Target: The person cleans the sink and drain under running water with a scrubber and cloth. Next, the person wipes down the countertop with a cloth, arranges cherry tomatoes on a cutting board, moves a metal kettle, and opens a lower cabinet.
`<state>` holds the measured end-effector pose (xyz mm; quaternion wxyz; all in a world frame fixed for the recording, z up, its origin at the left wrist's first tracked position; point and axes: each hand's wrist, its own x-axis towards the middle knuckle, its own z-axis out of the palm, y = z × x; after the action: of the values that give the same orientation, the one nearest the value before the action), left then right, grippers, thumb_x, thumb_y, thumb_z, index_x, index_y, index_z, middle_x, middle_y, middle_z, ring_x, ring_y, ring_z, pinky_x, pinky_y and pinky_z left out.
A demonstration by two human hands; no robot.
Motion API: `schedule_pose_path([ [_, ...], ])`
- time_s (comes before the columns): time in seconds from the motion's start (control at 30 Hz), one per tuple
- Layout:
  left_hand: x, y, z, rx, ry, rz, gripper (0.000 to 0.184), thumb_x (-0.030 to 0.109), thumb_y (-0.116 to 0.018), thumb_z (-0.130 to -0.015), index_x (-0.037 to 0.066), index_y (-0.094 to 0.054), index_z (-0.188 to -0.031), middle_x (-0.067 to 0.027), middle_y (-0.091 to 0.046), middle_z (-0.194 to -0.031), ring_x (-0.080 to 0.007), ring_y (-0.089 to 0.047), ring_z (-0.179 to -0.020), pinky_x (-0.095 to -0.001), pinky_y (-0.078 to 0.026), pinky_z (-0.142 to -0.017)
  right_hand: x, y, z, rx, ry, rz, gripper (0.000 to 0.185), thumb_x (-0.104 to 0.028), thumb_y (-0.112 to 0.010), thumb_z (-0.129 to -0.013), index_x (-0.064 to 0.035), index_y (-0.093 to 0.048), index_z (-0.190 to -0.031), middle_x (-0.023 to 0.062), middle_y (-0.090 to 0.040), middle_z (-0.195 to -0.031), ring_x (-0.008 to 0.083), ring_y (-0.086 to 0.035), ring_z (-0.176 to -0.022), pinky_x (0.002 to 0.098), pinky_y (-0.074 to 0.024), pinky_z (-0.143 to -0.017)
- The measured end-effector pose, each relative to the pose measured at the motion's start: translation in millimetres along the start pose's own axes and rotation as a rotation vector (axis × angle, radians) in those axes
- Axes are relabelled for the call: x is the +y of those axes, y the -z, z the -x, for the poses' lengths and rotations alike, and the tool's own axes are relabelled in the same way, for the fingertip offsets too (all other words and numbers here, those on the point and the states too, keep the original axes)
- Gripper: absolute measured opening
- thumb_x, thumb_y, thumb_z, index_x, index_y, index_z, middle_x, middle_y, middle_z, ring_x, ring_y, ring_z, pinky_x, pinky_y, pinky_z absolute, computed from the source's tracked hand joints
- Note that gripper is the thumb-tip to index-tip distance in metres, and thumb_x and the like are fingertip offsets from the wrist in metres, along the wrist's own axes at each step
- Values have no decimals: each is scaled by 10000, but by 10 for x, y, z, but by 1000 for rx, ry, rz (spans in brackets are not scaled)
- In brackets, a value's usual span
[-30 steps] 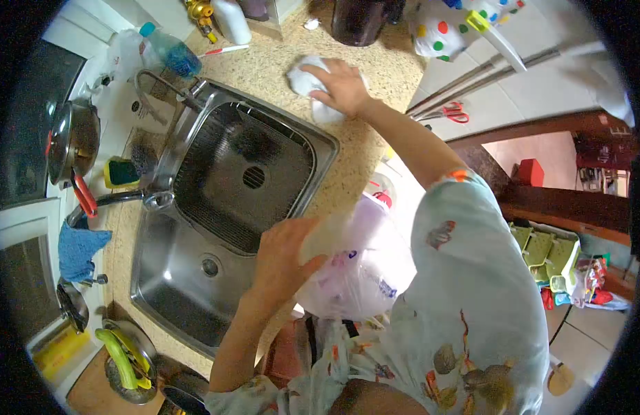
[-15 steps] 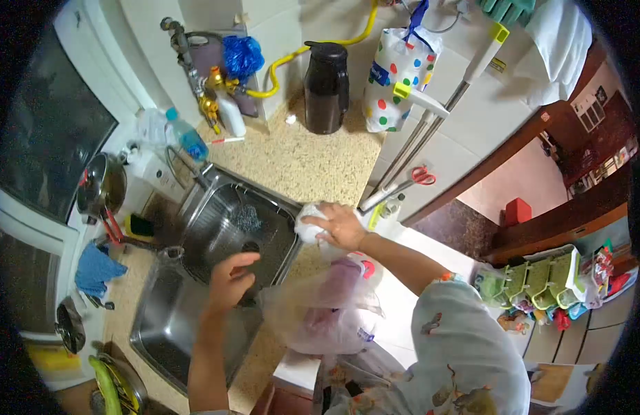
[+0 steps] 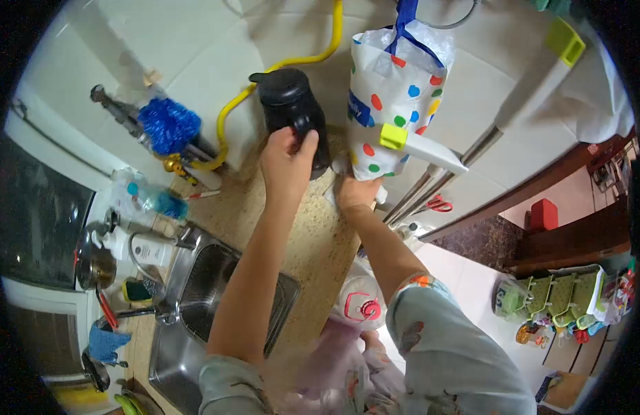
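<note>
A black thermos jug stands at the back of the speckled counter, against the tiled wall. My left hand is closed around its handle. Whether the base is slightly raised I cannot tell. To the right, my right hand presses a crumpled white cloth on the counter, its fingers partly hidden. Just behind that hand is a white bag with coloured dots and blue handles.
A steel double sink lies left of my arms, with a faucet and soap bottle behind it. A yellow hose runs along the wall. Metal poles lean at the right. A plastic bottle with a pink cap stands below the counter edge.
Both hands have moved from beside the sink to the back of the counter. My left hand, formerly free, has taken the jug's handle; my right hand has carried the white cloth along.
</note>
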<state>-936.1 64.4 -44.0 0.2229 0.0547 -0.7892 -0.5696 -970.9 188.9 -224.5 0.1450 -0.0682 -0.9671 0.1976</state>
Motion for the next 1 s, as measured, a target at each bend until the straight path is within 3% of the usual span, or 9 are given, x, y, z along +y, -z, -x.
schedule_pose_path([
  [0.03,88,-91,-116,-68,149,24,286,199,-695,-847,-58,-645,-964,-134,-679,-849,-166,-640,-761,-306,-507,-714,-31,26,-64,172,-60,-433,478,-361,-457,-930,-104,-507,-1330,159,-443,-1415,354,-338,-1340,456,-243,-1097],
  [0.17,254,-376,-196,107,435,671,347,336,-657,-888,23,-619,-744,-11,-564,-627,-106,-491,-563,-261,-402,-563,20,-227,-223,-26,-111,-407,553,-417,-416,-941,-155,-381,-1427,118,-349,-1491,341,-253,-1392,422,-172,-1149],
  [0.43,159,186,313,212,371,327,348,375,-663,-885,152,-496,-676,60,-430,-547,-60,-337,-420,-245,-251,-379,232,17,-202,-158,248,-17,564,-302,-485,-928,-188,-322,-1456,149,-281,-1516,396,-266,-1374,445,-211,-1138],
  [0.53,109,451,571,189,323,318,306,293,-662,-888,101,-514,-702,62,-448,-579,-44,-381,-482,-229,-274,-418,133,-429,-354,-140,63,-1302,561,-216,-522,-906,-180,-332,-1433,199,-325,-1465,431,-304,-1334,464,-259,-1109],
  [0.6,103,615,704,218,343,299,298,248,-659,-884,64,-514,-699,68,-440,-579,-33,-395,-503,-224,-287,-438,-167,-166,-526,-69,328,-492,527,-159,-530,-899,-152,-356,-1397,260,-364,-1394,458,-336,-1289,474,-300,-1075],
  [0.7,-25,884,913,224,277,228,306,236,-679,-865,47,-508,-695,44,-464,-596,-45,-437,-536,-225,-324,-450,-553,-253,-667,-228,312,-434,514,-175,-526,-906,-135,-358,-1390,284,-385,-1343,459,-379,-1228,496,-333,-1033],
  [0.77,60,924,1011,568,351,280,355,301,-711,-851,36,-515,-719,16,-493,-619,-61,-478,-575,-236,-366,-460,-710,-620,-787,-307,316,-453,508,-206,-524,-911,-124,-363,-1386,295,-407,-1295,455,-420,-1163,518,-363,-989],
  [0.9,-12,1346,1128,634,368,346,362,326,-706,-863,33,-525,-754,-4,-510,-633,-69,-493,-591,-237,-395,-466,-1162,-698,-880,-109,429,-253,515,-218,-541,-894,-139,-390,-1380,277,-433,-1256,437,-407,-1156,524,-382,-956],
  [1.0,-99,1642,1266,359,246,365,353,313,-676,-890,38,-516,-738,7,-504,-626,-72,-486,-558,-230,-381,-449,-1343,-711,-929,-68,443,-284,492,-237,-591,-848,-178,-478,-1323,222,-464,-1263,405,-435,-1137,504,-393,-945],
])
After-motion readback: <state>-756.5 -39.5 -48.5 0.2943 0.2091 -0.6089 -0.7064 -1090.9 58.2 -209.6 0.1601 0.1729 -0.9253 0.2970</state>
